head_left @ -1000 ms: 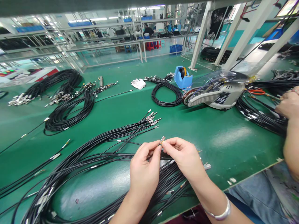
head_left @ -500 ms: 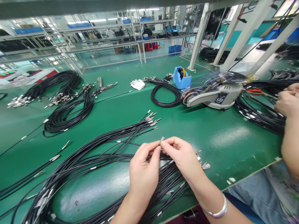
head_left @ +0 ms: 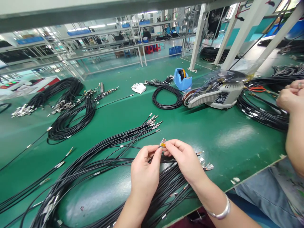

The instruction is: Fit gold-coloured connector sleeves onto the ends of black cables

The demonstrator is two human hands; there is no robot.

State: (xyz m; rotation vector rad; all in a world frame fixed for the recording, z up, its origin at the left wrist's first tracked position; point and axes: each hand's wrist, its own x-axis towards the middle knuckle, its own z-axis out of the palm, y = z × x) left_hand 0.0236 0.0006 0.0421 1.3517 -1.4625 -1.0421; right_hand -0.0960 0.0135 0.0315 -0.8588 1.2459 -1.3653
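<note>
Our left grip: pinched tight on a cable, prob to steady it | right grip: pinching orange tape, looks like | connector: poking up between both, over the counter

I wear the camera on my head, so it looks out from over the near side of the bench, facing forward and tipped down. My left hand and right hand sit close below it, around the middle of the view and toward its near part, with my forearms coming in from the near border. It's a wide view: a beam crosses the top, and beyond the bench I can see racks far off in the room. At the right border it cuts through another person's arm.
</note>
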